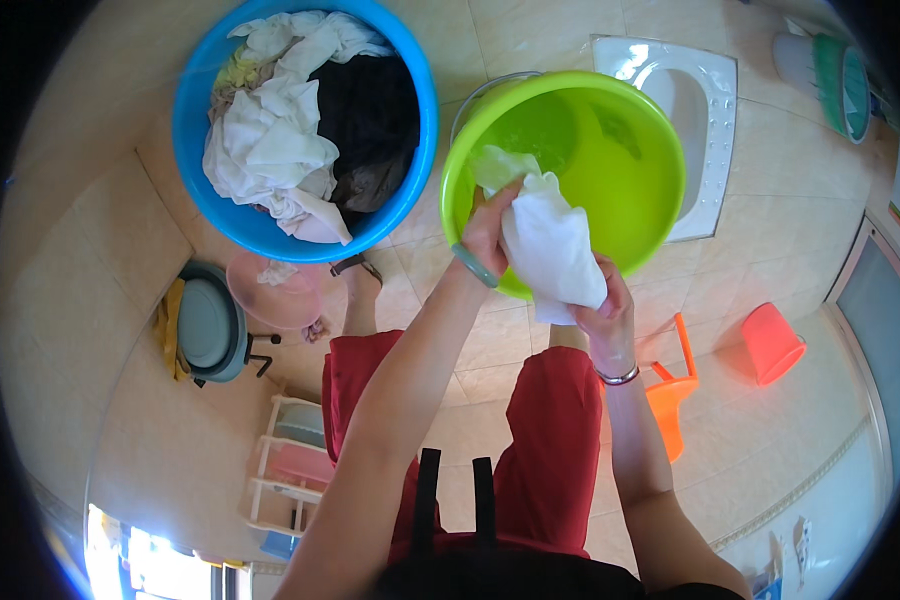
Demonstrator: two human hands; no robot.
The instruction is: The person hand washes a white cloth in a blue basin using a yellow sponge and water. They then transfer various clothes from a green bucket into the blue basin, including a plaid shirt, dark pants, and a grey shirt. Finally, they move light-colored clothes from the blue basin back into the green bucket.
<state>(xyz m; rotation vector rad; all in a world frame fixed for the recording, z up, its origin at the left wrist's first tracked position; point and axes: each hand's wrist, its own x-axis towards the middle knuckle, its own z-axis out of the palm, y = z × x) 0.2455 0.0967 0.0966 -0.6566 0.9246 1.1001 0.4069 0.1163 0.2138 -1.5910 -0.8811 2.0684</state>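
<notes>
A wet white cloth is stretched between my two hands over the near rim of a lime-green bucket. My left hand, with a pale green bangle at the wrist, grips its upper left part. On the lower right end, my right hand is closed, a silver bracelet below it. Part of the cloth's far end hangs by the water inside the bucket. The cloth's exact kind cannot be made out.
Left of the bucket stands a big blue tub with white and black laundry. A white squat toilet lies to the right. Around me are an orange plastic chair, a coral bucket, a pink basin and a rack.
</notes>
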